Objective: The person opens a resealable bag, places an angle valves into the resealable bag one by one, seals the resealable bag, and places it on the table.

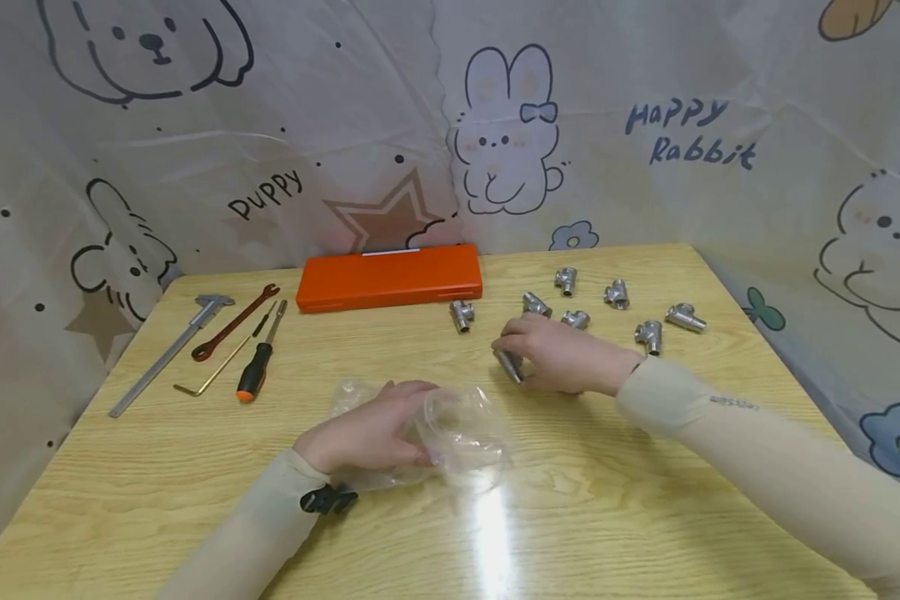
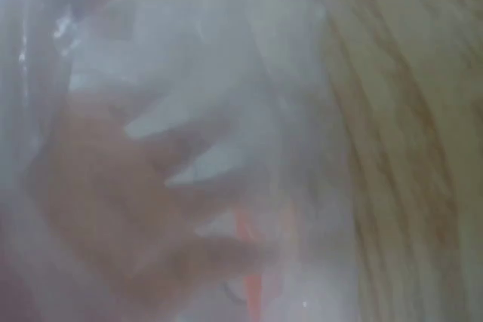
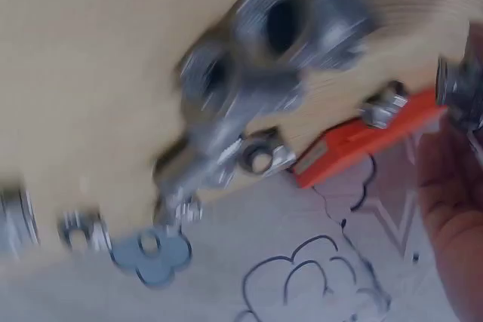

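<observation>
On the wooden table [image 1: 607, 517] my left hand [image 1: 367, 433] grips a crumpled clear plastic bag [image 1: 457, 429]; in the left wrist view the bag [image 2: 226, 58] fills the frame, with my fingers [image 2: 113, 209] blurred behind the film. My right hand [image 1: 551, 354] lies just right of the bag, its fingers curled round a silver metal pipe fitting [image 1: 508, 365] that pokes out at the left. The right wrist view is blurred: a tee fitting [image 3: 279, 43] looms close, and the edge of my right hand [image 3: 456, 224] shows at the right.
Several silver tee fittings [image 1: 648, 333] lie scattered behind my right hand. An orange case [image 1: 388, 277] sits at the back centre. At the left lie a caliper [image 1: 171, 354], a wrench [image 1: 232, 323], a hex key [image 1: 221, 367] and a screwdriver [image 1: 261, 362]. A cartoon-printed sheet [image 1: 510, 125] walls the table.
</observation>
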Action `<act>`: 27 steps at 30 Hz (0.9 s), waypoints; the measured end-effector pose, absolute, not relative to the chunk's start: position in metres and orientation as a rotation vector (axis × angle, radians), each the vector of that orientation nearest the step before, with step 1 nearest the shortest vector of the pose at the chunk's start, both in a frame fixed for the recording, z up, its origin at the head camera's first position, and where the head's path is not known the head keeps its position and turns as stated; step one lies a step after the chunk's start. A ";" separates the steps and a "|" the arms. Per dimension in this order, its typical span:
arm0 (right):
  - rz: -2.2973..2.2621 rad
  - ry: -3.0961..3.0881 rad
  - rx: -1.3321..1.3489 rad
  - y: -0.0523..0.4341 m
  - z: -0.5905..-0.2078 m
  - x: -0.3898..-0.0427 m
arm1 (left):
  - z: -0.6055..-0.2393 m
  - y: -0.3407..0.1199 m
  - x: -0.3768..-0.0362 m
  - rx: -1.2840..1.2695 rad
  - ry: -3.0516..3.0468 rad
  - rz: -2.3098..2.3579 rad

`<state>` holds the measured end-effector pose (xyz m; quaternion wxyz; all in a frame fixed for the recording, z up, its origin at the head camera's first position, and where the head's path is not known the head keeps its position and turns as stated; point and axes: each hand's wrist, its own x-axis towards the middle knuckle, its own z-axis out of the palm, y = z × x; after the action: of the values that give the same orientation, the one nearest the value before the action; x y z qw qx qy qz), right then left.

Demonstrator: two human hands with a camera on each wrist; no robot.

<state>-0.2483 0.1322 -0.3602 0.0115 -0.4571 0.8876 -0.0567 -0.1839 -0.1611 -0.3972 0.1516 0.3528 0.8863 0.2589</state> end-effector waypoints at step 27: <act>-0.806 2.712 -1.023 0.069 -0.376 -0.170 | -0.404 -0.155 -0.180 0.924 2.565 0.849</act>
<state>-0.1703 0.0689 -0.3762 0.0665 -0.3394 0.8994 -0.2673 -0.1798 -0.1551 -0.4041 0.1427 0.3203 0.8891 0.2942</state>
